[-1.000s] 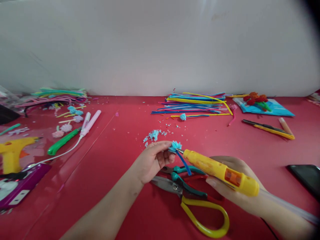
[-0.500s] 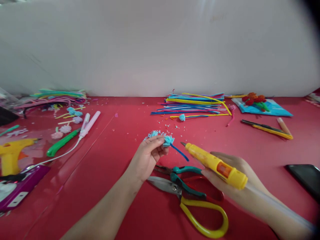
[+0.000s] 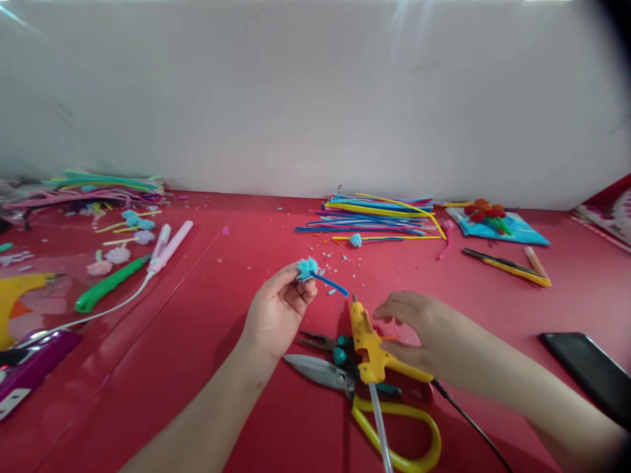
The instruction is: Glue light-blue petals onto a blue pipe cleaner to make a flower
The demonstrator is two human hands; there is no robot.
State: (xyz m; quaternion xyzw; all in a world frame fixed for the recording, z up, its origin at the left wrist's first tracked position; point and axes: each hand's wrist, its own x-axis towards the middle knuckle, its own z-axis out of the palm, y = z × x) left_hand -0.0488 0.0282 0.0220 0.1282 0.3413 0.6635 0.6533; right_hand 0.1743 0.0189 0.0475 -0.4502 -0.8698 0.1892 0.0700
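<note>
My left hand [image 3: 279, 309] pinches a light blue fluffy pipe-cleaner flower [image 3: 306, 269] between thumb and fingers. Its dark blue stem slants down to the right, ending near the nozzle of a yellow glue gun [image 3: 367, 341]. The gun rests over the pliers and scissors, nozzle pointing away from me, with a clear glue stick out of its back. My right hand [image 3: 419, 322] is just right of the gun, fingers parted and curved, holding nothing. Beneath the gun are teal-handled pliers [image 3: 323, 340], partly covered, and scissors [image 3: 320, 372] with yellow handles.
Pipe cleaners [image 3: 374, 217] lie at the back with a blue flower [image 3: 355, 240] in front. Tweezers [image 3: 507, 266] and a phone [image 3: 586, 368] lie right. Leftward are a pink hair straightener [image 3: 170, 249], green-handled cutter [image 3: 111, 284], purple power strip [image 3: 42, 368] and another glue gun [image 3: 20, 292].
My right hand has let go of the glue gun, which has turned and come down over the pliers and scissors. The flower in my left hand has shifted slightly left and up.
</note>
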